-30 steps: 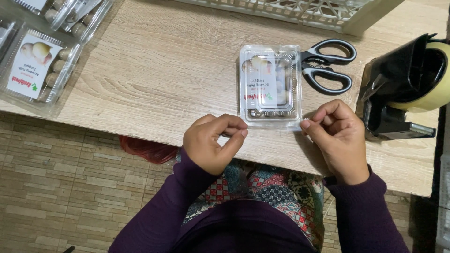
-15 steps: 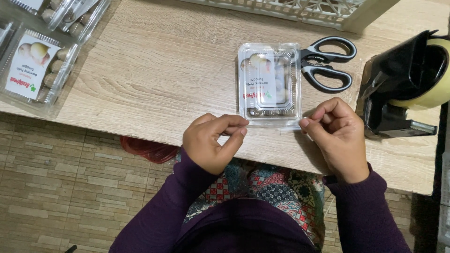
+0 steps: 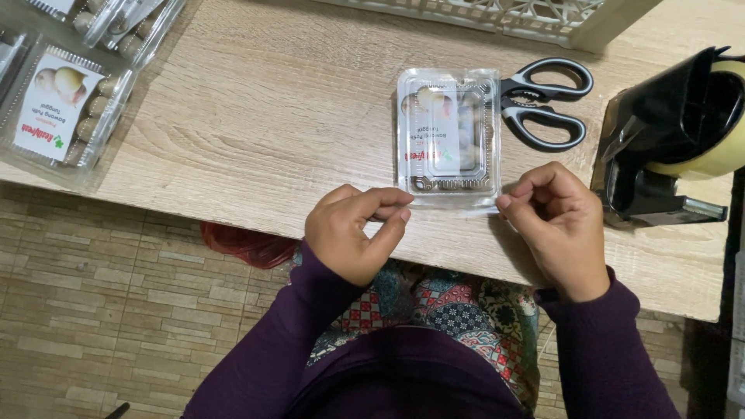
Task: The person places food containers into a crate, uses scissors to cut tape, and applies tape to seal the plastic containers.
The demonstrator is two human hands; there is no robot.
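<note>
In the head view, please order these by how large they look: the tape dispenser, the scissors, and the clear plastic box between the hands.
1. Tape dispenser, though the frame edge cuts it off.
2. Clear plastic box, close to the dispenser in visible size.
3. Scissors, clearly the smallest.

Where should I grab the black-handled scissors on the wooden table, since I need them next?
Take the black-handled scissors by their two handle loops, coming from the right hand's side. They lie flat with loops pointing right; the blades point left beside the clear plastic clamshell box.
</note>
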